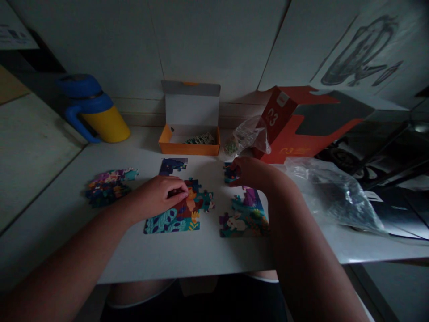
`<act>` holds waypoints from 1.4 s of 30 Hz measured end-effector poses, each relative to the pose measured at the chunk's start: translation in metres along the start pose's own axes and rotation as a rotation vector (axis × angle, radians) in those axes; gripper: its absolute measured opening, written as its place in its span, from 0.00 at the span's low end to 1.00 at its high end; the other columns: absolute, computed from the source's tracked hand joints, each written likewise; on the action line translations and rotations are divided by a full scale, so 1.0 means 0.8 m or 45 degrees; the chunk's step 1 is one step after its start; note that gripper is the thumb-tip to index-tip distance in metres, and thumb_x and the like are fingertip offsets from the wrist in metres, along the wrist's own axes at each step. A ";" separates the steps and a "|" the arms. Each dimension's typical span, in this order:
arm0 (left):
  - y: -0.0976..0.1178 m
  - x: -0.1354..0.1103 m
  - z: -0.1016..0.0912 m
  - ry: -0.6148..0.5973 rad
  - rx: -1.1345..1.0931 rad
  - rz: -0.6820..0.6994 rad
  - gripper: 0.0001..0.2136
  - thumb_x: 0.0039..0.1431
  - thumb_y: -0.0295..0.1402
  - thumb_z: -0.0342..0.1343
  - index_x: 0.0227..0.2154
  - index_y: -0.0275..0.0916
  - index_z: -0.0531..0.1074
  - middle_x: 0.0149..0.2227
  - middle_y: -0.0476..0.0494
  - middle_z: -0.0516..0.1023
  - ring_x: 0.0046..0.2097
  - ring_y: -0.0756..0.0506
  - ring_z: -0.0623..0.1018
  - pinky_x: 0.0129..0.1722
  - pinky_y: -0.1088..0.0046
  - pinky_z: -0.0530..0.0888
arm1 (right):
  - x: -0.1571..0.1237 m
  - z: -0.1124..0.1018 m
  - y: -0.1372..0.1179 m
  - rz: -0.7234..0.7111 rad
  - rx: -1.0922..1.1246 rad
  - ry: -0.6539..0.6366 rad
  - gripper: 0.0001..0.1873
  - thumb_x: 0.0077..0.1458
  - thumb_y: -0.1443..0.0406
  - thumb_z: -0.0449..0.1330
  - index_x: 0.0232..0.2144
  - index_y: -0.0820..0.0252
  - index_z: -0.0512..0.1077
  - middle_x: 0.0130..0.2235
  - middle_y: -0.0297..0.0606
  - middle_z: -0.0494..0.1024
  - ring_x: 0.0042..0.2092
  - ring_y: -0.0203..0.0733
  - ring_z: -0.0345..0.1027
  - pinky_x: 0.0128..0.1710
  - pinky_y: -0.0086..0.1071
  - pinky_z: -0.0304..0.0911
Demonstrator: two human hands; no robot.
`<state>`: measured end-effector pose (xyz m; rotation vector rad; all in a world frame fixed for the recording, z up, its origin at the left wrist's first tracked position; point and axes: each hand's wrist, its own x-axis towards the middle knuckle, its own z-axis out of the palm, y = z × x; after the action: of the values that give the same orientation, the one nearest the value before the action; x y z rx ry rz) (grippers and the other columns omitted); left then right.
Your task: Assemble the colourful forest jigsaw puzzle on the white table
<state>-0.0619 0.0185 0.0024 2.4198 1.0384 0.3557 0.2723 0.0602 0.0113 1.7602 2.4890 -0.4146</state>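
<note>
The red box [301, 129] has big white numbers on its end. They look like 33. Low on the front of the red box are small yellow marks, too dim to read. Far left of the red box, a white sheet [15, 33] has print too tiny to read.

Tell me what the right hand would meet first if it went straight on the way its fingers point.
The right hand points left. Its fingers already seem to touch a small puzzle cluster, so that likely comes first.
</note>
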 end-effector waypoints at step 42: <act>0.039 0.027 -0.001 -0.021 0.103 0.118 0.09 0.71 0.33 0.54 0.37 0.40 0.79 0.39 0.44 0.81 0.41 0.44 0.79 0.44 0.65 0.73 | -0.050 -0.036 0.025 0.244 0.030 0.005 0.12 0.66 0.68 0.57 0.44 0.60 0.81 0.35 0.43 0.85 0.34 0.42 0.77 0.36 0.31 0.66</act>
<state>-0.0285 0.0163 0.0209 2.5446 0.9527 0.3303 0.3079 0.0370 0.0432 1.9869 2.2979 -0.4277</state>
